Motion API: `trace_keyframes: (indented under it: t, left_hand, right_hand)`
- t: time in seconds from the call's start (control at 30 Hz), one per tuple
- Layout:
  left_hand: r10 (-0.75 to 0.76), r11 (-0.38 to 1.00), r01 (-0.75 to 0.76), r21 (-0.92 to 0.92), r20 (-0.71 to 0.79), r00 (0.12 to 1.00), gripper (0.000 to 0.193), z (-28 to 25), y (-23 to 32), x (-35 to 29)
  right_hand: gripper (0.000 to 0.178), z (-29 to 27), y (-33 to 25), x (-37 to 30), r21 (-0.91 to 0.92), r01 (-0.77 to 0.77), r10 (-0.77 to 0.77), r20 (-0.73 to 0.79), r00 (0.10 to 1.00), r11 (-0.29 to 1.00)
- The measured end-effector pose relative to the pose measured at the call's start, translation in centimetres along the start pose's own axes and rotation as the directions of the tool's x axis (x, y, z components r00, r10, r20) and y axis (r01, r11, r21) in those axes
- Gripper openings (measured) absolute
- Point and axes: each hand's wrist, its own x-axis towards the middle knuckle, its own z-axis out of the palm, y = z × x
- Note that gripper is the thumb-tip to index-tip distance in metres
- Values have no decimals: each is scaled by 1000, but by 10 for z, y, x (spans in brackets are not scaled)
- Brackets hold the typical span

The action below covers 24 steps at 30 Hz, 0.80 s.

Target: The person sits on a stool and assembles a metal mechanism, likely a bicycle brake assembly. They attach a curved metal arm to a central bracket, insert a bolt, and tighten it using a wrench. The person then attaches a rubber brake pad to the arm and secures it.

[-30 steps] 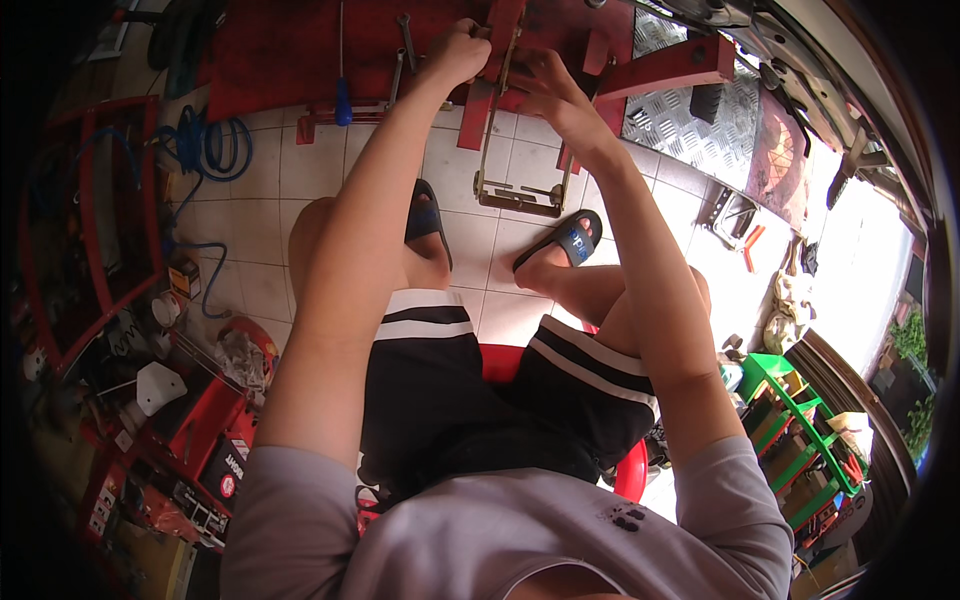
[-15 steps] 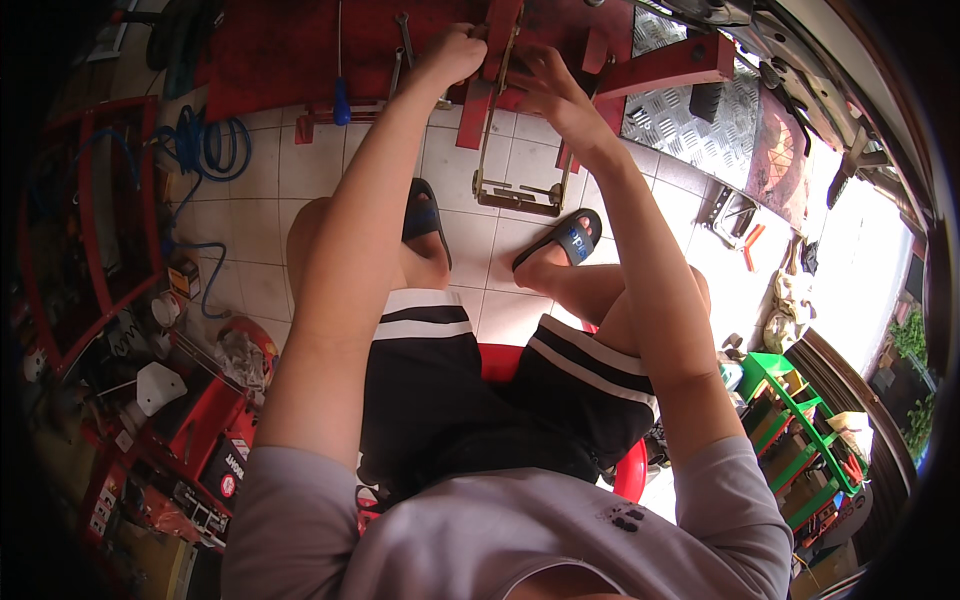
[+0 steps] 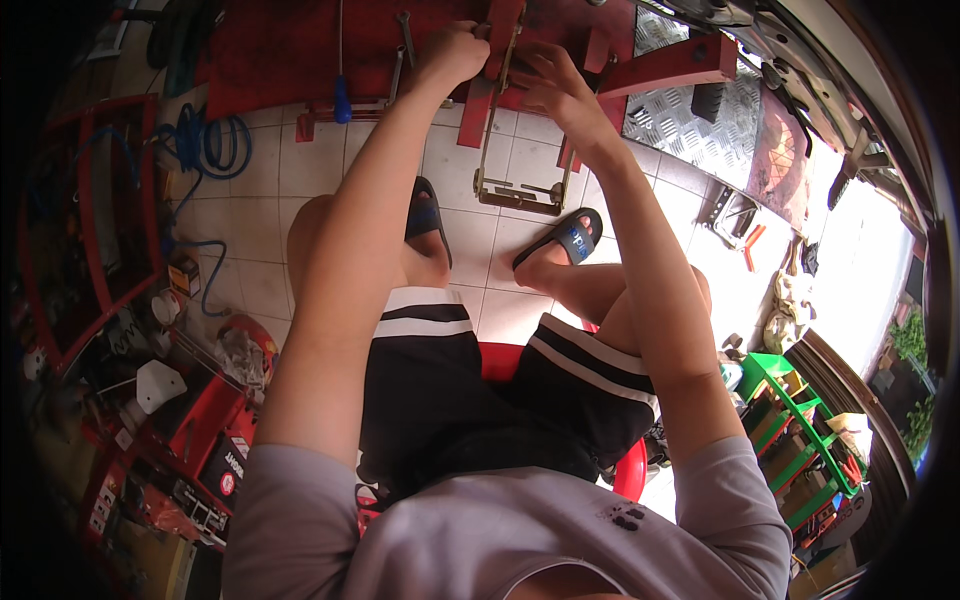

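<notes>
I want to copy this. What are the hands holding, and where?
Both left hand and right hand grip the top of the metal frame.

The person is wearing a grey short-sleeved shirt point(image 3: 520, 530) bearing a small dark mark near the right shoulder, and black shorts point(image 3: 480, 400) edged with white stripes at the hems. Dark slide sandals point(image 3: 570, 240) with blue straps are covering both feet. Both forearms are showing bare.

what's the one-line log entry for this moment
left hand: gripping red metal bracket | right hand: fingers on same bracket | brass-coloured frame: hanging below | posture: seated, tiled floor
</notes>
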Motion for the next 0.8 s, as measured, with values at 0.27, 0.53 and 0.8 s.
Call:
trace_keyframes:
  t: [0.27,0.53,0.8]
  left_hand:
    - [-59,984,64,-165,36,998,30,-7,11,-6]
    - [-102,981,132,-143,200,974,31,-22,23,-9]
    - [-112,990,119,-71,89,990,27,-6,6,-1]
  right_hand:
    - [52,-13,9,4,-64,-67,59,-118,991,996]
    - [38,-12,12,8,-17,-15,11,-230,973,1000]
    - [41,-14,10,7,-80,-108,96,-140,985,991]
